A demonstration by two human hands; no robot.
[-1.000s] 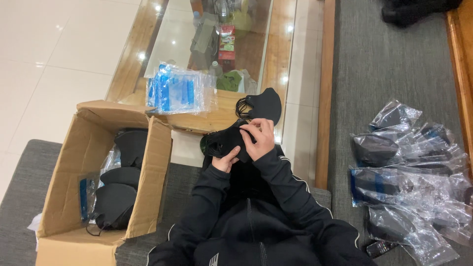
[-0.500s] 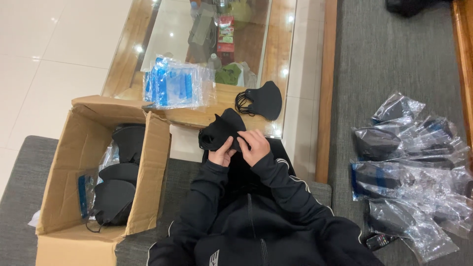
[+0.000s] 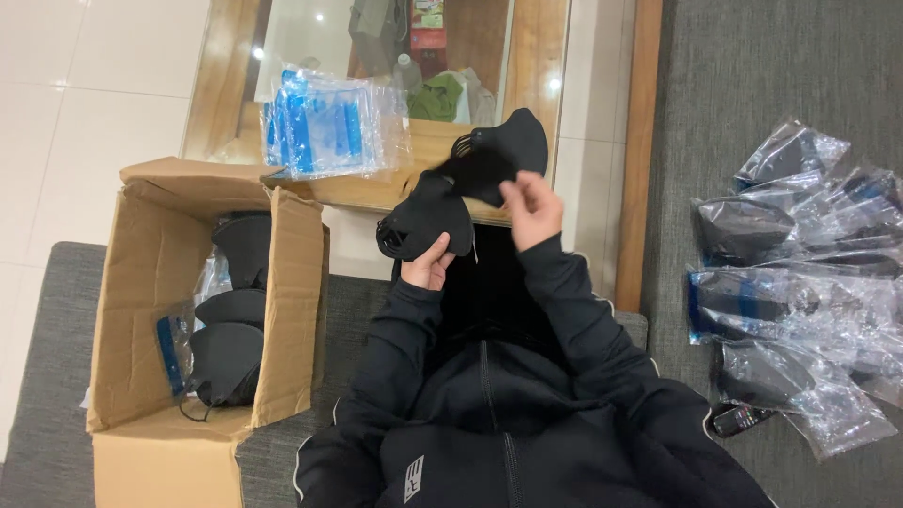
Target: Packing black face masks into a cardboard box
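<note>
My left hand (image 3: 428, 267) grips a black face mask (image 3: 425, 218) from below, just in front of my chest. My right hand (image 3: 531, 209) is raised a little higher and to the right, its fingers touching a second black mask (image 3: 502, 152) that rests against the wooden table edge (image 3: 357, 193). Both arms wear black sleeves. The two masks overlap slightly between my hands.
An open cardboard box (image 3: 141, 310) with several black masks stands at my left. A stack of clear and blue plastic bags (image 3: 324, 122) lies on the table. Bagged masks (image 3: 800, 282) are piled on the grey couch at the right, with a small dark remote (image 3: 738, 419) nearby.
My hands have spread apart. The right hand rose to the mask on the table edge, while the left stayed on the mask nearer me.
</note>
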